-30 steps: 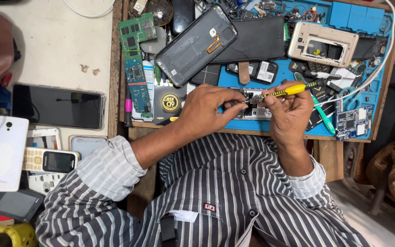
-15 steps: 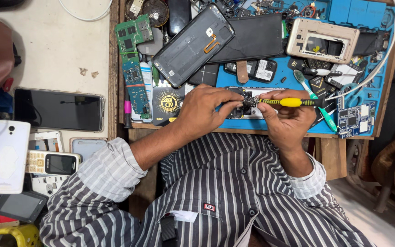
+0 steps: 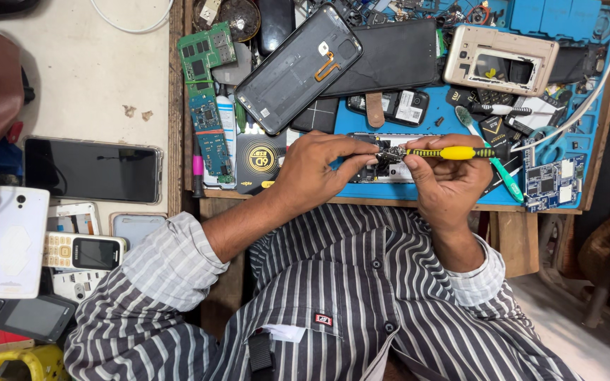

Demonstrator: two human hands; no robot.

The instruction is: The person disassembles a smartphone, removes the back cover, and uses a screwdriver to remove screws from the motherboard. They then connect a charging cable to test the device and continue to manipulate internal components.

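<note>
Gripping yellow screwdriver [image 3: 453, 152], opened phone [image 3: 390, 166]

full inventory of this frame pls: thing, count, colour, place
yellow-handled screwdriver: 1, yellow and black, in right hand, tip at the opened phone
opened phone under repair: 1, dark, on blue mat, under left fingers
blue work mat: 1, blue, bench top
black phone back shell: 1, black, upper middle
gold phone frame: 1, gold, upper right
green circuit boards: 2, green, left edge of bench
dark-screened smartphone: 1, black, left table
white phone: 1, white, far left
keypad phone: 1, cream and black, lower left
teal toothbrush: 1, teal, beside right hand
left hand: 1, steadying the phone
right hand: 1, gripping screwdriver
</note>
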